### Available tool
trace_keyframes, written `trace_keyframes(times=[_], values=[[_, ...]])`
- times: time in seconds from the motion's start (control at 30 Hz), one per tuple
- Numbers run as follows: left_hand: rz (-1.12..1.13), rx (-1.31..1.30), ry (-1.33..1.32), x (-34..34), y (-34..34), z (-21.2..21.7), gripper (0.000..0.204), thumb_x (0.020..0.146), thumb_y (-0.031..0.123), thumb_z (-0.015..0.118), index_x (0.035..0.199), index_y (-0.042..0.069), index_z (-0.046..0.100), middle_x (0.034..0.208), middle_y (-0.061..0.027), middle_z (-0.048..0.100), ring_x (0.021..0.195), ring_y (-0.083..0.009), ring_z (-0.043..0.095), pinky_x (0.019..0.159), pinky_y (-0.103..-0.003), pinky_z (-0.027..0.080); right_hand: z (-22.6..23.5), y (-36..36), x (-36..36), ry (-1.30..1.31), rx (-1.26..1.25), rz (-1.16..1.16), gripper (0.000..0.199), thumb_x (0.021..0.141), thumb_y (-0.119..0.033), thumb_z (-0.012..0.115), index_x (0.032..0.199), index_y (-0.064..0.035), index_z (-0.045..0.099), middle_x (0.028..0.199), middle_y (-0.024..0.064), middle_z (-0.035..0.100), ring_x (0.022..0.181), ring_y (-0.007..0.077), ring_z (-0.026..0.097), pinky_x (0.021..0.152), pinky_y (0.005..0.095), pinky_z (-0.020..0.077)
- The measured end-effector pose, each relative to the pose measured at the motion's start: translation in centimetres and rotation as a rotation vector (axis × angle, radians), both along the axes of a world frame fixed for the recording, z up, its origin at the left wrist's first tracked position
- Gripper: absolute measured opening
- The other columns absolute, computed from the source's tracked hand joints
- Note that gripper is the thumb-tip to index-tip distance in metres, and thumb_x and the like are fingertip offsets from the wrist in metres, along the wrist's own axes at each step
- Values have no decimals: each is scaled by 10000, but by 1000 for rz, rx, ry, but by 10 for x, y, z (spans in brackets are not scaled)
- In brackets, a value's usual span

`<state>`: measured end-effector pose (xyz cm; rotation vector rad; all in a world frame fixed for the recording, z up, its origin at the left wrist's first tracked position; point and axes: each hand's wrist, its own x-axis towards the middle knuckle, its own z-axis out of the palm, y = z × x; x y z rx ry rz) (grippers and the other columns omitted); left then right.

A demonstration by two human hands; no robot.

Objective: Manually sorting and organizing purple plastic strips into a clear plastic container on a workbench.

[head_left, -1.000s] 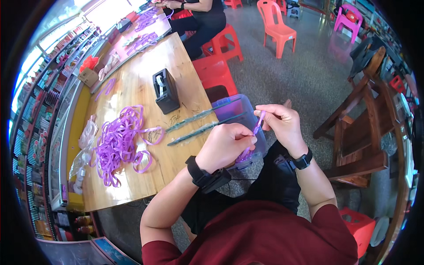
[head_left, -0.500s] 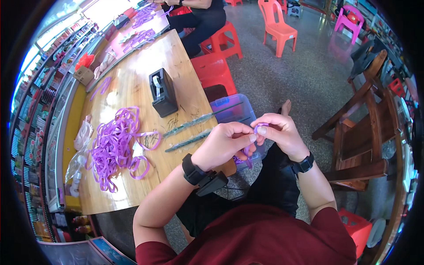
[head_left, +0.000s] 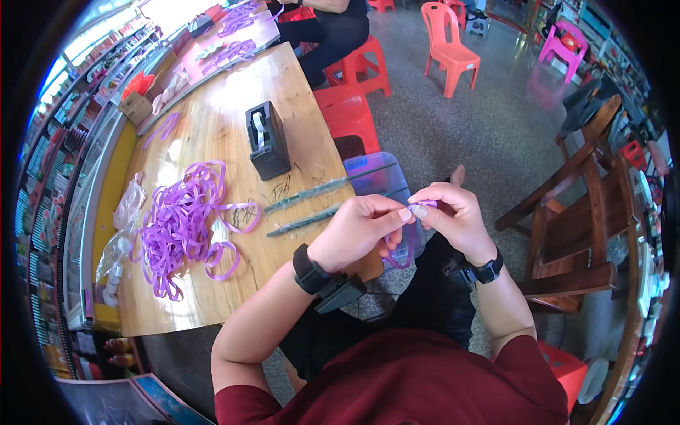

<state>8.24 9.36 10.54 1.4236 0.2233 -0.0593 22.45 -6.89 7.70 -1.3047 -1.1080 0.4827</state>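
Off the right-hand edge of the counter [head_left: 301, 106], in front of me, a purple ribbon [head_left: 401, 265] runs between my hands: my left grip [head_left: 368, 223] has thumb and finger closed on it, my right grip [head_left: 457, 212] pinches it close beside, and a loop hangs below. I'd judge this piece is partway through handling, since neither grip has let go; exactly how it is folded or tied there is too small to tell. Plenty seems left, for a tangled heap [head_left: 180, 227] of the same purple lies loose on the counter. Near it stands a black tape dispenser [head_left: 269, 145], with two green sticks [head_left: 312, 193] poking past the edge over a clear bin [head_left: 395, 180]. The wood is pale and glossy. Around me are a speckled floor [head_left: 425, 120], an orange chair [head_left: 451, 51], a wooden chair [head_left: 577, 227], crowded shelves [head_left: 71, 163] and a seated co-worker [head_left: 331, 35].
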Motion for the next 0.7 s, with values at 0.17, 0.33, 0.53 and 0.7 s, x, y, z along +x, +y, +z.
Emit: trace_keyframes(times=[0.17,0.33,0.53,0.7], values=[[-13,64,-13,-1,-1,3,266,1012,233,577,1081,1,687,707,-6,606,594,-68,557,536,-212,459,1,-4,-3,-145,-84,-82,113,906,-39,682,1016,-14,687,864,25,619,722,90,591,647,224,453],[82,151,-38,-1,-7,-2,240,1001,205,590,1057,-3,696,691,-4,604,576,-63,553,532,-212,460,-3,-3,-6,-323,-63,-166,98,902,-49,688,992,-10,688,841,12,625,756,84,581,683,222,429],[168,422,-100,-3,-11,-1,206,978,178,619,1037,1,708,700,-19,625,597,-67,579,546,-222,479,-1,-2,-15,-327,-55,-241,85,912,-77,685,963,-9,678,813,4,641,725,68,567,661,220,421],[177,541,-169,-4,-11,1,194,960,161,635,1040,0,709,722,-52,655,625,-98,621,574,-251,505,11,-1,-21,-132,-101,-195,99,935,-112,663,946,-14,660,780,-1,630,641,51,553,583,204,420]])
